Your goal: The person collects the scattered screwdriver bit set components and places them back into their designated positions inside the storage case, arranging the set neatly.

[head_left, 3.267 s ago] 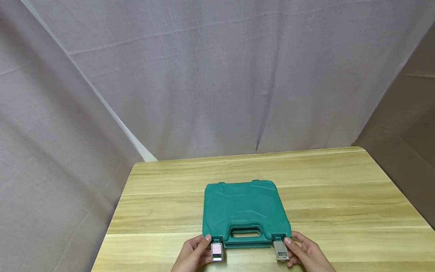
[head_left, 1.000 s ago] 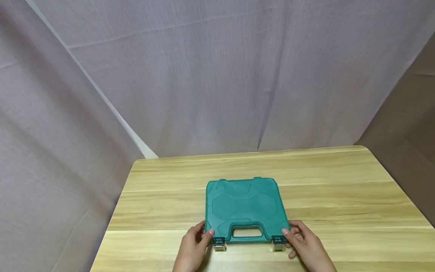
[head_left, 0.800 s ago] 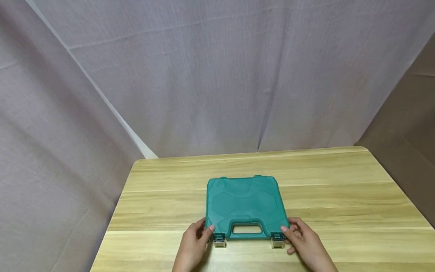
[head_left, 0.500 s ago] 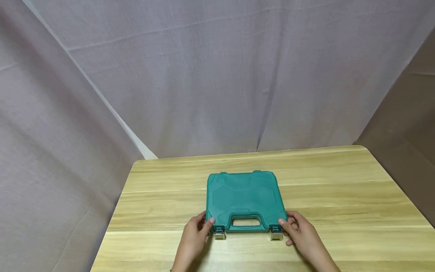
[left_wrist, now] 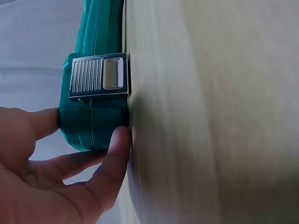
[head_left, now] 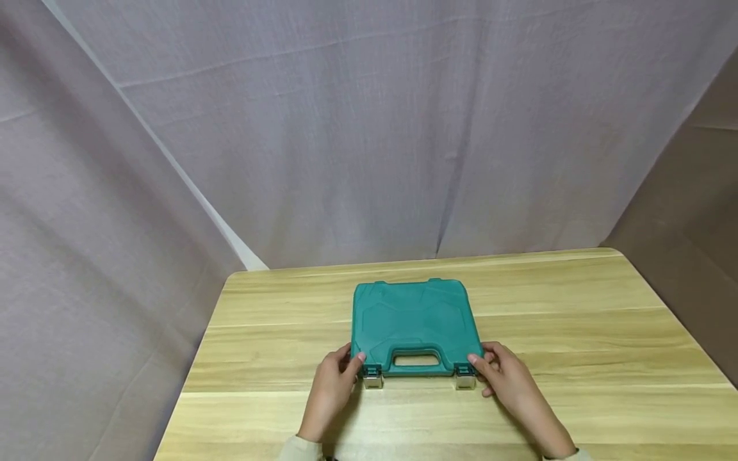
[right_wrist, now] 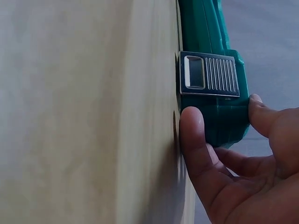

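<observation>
A green plastic carrying case (head_left: 416, 320) lies flat on the wooden table, its handle side towards me. At its front left corner, my left hand (head_left: 333, 384) grips it with the thumb on the lid and fingers on the side. My right hand (head_left: 507, 378) holds the front right corner the same way. Beside the left hand, a metal latch (left_wrist: 99, 76) lies flat against the case's front wall in the left wrist view. Its twin, the right metal latch (right_wrist: 209, 73), also lies flat in the right wrist view. What is inside the case is hidden.
The wooden table (head_left: 277, 346) spreads out around the case, its back edge a little beyond the case. Grey cloth (head_left: 346, 141) hangs behind the table and along the left. A brown panel (head_left: 692, 211) stands along the right side.
Over 3.3 seconds the two latches have swung from sticking outward to lying down against the front. Both hands have then slid the case away from me, towards the table's back edge.
</observation>
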A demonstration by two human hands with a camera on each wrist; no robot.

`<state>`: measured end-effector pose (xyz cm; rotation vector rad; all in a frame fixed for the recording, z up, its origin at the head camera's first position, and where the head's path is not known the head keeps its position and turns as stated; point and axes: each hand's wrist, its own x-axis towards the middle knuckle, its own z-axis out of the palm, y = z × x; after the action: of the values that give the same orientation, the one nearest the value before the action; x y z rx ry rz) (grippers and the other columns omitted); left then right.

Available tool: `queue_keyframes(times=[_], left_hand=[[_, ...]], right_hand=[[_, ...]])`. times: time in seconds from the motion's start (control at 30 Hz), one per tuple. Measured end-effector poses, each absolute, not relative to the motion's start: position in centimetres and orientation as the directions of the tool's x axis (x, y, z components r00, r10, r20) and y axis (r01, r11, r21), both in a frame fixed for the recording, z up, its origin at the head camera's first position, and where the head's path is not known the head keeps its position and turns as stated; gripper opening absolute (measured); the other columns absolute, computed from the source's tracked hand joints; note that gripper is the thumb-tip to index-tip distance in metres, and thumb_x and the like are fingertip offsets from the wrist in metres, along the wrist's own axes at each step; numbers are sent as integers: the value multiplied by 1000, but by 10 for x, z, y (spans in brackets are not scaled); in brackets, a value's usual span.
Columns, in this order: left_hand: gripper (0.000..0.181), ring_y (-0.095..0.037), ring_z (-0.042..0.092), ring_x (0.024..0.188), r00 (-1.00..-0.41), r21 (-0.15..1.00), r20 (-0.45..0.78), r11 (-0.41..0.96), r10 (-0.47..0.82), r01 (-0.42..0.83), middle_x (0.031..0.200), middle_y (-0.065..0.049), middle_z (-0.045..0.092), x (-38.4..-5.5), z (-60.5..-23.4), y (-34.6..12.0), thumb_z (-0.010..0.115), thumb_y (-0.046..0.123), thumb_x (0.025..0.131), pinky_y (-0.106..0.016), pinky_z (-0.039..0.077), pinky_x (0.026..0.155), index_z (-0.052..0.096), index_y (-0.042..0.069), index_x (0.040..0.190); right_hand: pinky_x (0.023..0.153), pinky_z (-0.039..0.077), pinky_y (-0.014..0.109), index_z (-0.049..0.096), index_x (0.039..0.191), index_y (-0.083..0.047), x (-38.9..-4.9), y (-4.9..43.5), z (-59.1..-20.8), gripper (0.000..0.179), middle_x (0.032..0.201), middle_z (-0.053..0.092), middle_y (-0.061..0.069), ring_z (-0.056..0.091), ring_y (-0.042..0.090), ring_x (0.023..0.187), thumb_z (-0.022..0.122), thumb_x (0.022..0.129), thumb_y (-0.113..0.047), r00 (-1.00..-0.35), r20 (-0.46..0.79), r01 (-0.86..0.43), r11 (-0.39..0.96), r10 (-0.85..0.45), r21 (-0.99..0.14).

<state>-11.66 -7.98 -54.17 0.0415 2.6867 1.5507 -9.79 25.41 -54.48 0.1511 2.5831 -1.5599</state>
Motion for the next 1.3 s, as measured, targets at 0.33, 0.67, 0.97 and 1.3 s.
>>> queue_keyframes(times=[0.33, 0.67, 0.97, 1.3], left_hand=[[56, -30, 68, 109, -998, 808, 59, 586, 24, 62, 123, -18, 64, -121, -545, -80, 68, 30, 105, -48, 57, 92, 54, -6, 145], [80, -42, 24, 158, -905, 502, 173, 756, 389, 421, 174, -21, 17, -119, -539, -93, 78, 37, 98, -57, 39, 117, 38, 14, 164], [107, -41, 15, 161, -813, 191, 119, 791, 569, 581, 175, -22, 8, -133, -541, -99, 81, 47, 93, -54, 32, 123, 18, 4, 168], [102, -40, 26, 158, -809, 18, 128, 814, 574, 581, 171, -29, 19, -132, -542, -91, 76, 45, 97, -50, 41, 119, 20, -8, 164]], right_hand=[[62, 59, 30, 41, 150, 11, -106, 256, -549, 63, 115, 62, 20, 67, 20, 66, 65, 107, -28, -994, -107, 91, 480, -5, -873], [96, 53, 53, 33, 163, -5, -100, 261, -550, 83, 163, 35, 23, 57, 39, 129, 78, 98, -31, -953, 223, -303, 680, -205, -668], [114, 40, 63, 21, 169, -10, -106, 266, -545, 106, 175, 15, 15, 20, 46, 157, 88, 88, -28, -906, 185, -422, 770, -381, -479], [117, -4, 9, 17, 166, 2, -105, 265, -549, 104, 174, 13, 23, 15, 43, 160, 83, 93, -30, -859, 223, -511, 783, -460, -354]])
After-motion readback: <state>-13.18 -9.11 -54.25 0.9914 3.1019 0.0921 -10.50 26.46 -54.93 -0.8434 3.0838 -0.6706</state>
